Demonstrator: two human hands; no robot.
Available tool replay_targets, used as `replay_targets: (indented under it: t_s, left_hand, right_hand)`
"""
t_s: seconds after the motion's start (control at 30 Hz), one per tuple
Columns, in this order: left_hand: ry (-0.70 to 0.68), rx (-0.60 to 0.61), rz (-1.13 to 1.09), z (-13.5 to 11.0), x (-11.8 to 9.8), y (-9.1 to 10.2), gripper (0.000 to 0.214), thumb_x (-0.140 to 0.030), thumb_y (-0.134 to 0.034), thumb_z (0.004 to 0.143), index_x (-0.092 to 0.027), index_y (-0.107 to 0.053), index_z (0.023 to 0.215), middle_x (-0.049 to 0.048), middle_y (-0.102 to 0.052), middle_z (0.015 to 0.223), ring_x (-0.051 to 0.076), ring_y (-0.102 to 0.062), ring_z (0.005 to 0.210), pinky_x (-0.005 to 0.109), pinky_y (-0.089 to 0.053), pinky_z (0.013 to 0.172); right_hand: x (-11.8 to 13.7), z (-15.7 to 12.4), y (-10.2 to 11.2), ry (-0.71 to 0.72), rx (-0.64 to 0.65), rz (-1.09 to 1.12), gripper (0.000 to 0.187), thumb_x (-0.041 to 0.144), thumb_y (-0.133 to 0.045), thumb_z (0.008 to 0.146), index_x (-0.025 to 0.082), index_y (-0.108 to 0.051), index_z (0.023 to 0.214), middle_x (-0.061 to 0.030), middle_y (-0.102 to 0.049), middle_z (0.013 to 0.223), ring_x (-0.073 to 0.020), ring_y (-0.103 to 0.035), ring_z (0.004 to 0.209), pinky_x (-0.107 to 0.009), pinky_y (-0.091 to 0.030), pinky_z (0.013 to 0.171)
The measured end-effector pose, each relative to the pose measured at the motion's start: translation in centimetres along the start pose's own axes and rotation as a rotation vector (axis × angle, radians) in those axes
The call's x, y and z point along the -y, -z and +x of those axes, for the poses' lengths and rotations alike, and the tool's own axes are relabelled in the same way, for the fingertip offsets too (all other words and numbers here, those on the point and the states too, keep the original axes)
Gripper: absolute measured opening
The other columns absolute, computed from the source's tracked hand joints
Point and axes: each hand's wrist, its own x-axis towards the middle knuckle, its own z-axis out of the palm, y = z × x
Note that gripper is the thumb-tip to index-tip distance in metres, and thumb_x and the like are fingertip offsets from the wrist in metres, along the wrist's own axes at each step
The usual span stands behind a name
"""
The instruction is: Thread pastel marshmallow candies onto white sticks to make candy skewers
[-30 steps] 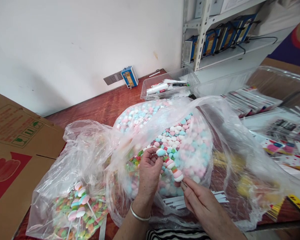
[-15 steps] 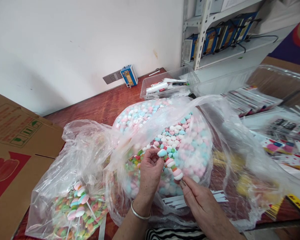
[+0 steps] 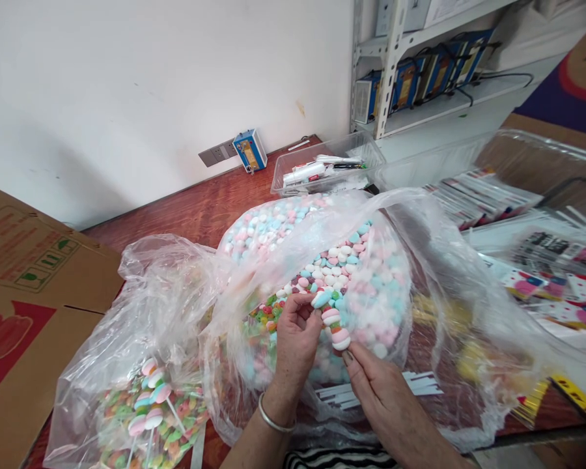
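Note:
In the head view, my right hand (image 3: 388, 397) is closed around the lower end of a candy skewer (image 3: 340, 339), whose stick is mostly hidden. Pink-and-white marshmallows alternate with small orange and green gummies along it. At its upper end, my left hand (image 3: 297, 335) pinches a blue-and-white marshmallow (image 3: 321, 299) between thumb and forefinger. Below both hands spreads an open clear plastic bag (image 3: 381, 286) of pink, white and blue marshmallows (image 3: 334, 266). Sugared ring gummies (image 3: 266, 314) lie on their near left side.
Finished-looking candy skewers (image 3: 152, 398) rest on a bag of gummies (image 3: 112, 410) at left. White sticks (image 3: 344, 394) lie near my right hand. Cardboard box (image 3: 34, 306) stands left; plastic trays (image 3: 278, 185) and printed packets (image 3: 532, 283) sit behind and right.
My right hand and the skewer have shifted slightly left, and the skewer stands a little steeper. The blue-and-white marshmallow is closer to the other pieces. The view has moved slightly.

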Motion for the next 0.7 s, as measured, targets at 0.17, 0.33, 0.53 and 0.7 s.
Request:
replay_targets:
  t_s: [0.17, 0.33, 0.53, 0.7]
  left_hand:
    - [0.140, -0.028, -0.445, 0.5, -1.6, -1.2, 0.019, -0.031, -0.069, 0.081, -0.018, -0.057, 0.087, 0.0001, -0.062, 0.086, 0.012, -0.063, 0.071, 0.024, -0.049, 0.065]
    - [0.237, -0.014, -0.547, 0.2, -2.3, -2.4, 0.019, -0.035, -0.063, 0.085, -0.016, -0.059, 0.089, -0.0009, -0.055, 0.077, 0.008, -0.055, 0.061, 0.020, -0.046, 0.059]
    - [0.161, 0.052, -0.512, -1.0, -1.5, -3.4, 0.018, -0.035, -0.053, 0.091, -0.020, -0.050, 0.082, -0.0042, -0.050, 0.069, 0.006, -0.046, 0.048, 0.019, -0.043, 0.049]
    - [0.115, 0.039, -0.510, -2.3, -0.6, -4.2, 0.019, -0.036, -0.052, 0.093, -0.021, -0.046, 0.082, -0.0071, -0.045, 0.062, 0.003, -0.037, 0.040, 0.015, -0.037, 0.044]
  right_hand:
    - [-1.1, 0.0, -0.9, 0.113, -0.119, -0.168, 0.026, 0.026, -0.033, 0.099, 0.022, -0.053, 0.084, 0.0022, -0.060, 0.060, -0.0162, -0.059, 0.048, -0.026, -0.037, 0.048]
    - [-1.3, 0.2, -1.4, 0.313, -0.274, -0.358, 0.029, 0.022, -0.031, 0.100, 0.021, -0.055, 0.083, 0.0023, -0.059, 0.056, -0.0163, -0.060, 0.042, -0.028, -0.034, 0.043]
    - [-1.2, 0.1, -1.4, 0.450, -0.366, -0.441, 0.034, 0.019, -0.027, 0.103, 0.017, -0.058, 0.090, 0.0009, -0.062, 0.054, -0.0150, -0.060, 0.040, -0.027, -0.036, 0.041]
    - [-2.1, 0.1, -2.0, 0.509, -0.373, -0.472, 0.033, 0.019, -0.027, 0.103, 0.008, -0.057, 0.112, -0.0087, -0.074, 0.071, -0.0170, -0.068, 0.048, -0.026, -0.045, 0.044]
